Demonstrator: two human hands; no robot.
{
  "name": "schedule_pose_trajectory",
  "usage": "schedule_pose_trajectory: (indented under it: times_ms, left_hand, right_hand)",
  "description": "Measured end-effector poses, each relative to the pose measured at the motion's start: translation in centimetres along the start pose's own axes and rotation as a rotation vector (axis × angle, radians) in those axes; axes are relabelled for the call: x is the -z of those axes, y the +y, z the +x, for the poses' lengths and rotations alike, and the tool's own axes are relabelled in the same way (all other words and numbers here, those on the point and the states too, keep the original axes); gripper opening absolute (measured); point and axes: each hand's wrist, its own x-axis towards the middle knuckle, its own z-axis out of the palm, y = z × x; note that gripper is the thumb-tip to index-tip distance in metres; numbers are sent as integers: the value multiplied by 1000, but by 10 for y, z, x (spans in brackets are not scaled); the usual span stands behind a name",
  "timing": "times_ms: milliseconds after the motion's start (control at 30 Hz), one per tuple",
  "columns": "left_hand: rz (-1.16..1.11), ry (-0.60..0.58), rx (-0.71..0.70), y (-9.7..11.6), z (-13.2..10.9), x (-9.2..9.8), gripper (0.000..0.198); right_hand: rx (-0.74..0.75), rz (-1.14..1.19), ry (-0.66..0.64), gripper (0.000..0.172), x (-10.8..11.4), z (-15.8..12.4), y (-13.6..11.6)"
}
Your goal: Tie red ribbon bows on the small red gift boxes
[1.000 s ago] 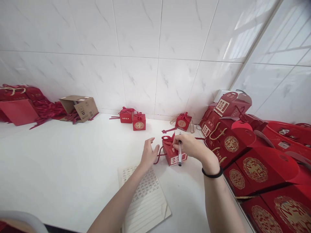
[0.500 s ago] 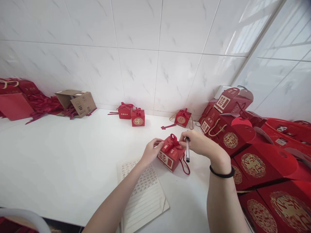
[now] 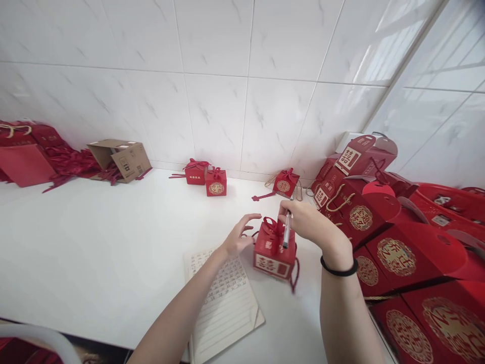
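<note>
A small red gift box (image 3: 272,263) with a ribbon bow on top and dark red cord handles stands on the white table, its pale label facing me. At its left side my left hand (image 3: 240,237) has its fingers spread, the fingertips close to the box's edge. My right hand (image 3: 301,218) is closed over the bow's right side, with a pen (image 3: 287,230) held in it, pointing down. Whether the fingertips also pinch the ribbon is hard to make out. Under my left forearm lies a notebook (image 3: 223,323) with handwriting on its upper part.
Two small red boxes (image 3: 216,183) stand near the wall, and another (image 3: 286,183) is farther right. Stacked red boxes (image 3: 396,253) and a red basin (image 3: 439,197) fill the right side. On the left are a cardboard box (image 3: 132,164), ribbons (image 3: 74,164) and red bags (image 3: 26,164).
The box has turned so its label faces me more and sits slightly lower right. My left hand has opened away from its side. My right hand has shifted slightly left over the bow.
</note>
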Motion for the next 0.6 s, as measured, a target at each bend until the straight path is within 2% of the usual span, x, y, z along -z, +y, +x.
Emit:
schedule_pose_trajectory:
  times_ms: [100,167,300,467,533,600]
  left_hand:
    - [98,-124,-68,3,-5,-2,58]
    - [182,-138,-96,3,-7,-4,65]
    - [216,-87,-155,0,-7,-8,70]
    - [392,148,-220,2,-6,-11,59]
    - [468,127,-236,5,-6,-13,59]
    - [517,57,-224,7,-7,-17,54]
  right_hand:
    - [9,-33,59,15,-1,2,1]
    - [13,-11,56,16,1,1,1]
    - [14,26,10,19,5,-5,4]
    - [-1,30,5,16,5,-8,7]
    - [7,43,-5,18,4,-10,7]
    - [20,58,-12,19,2,-13,5]
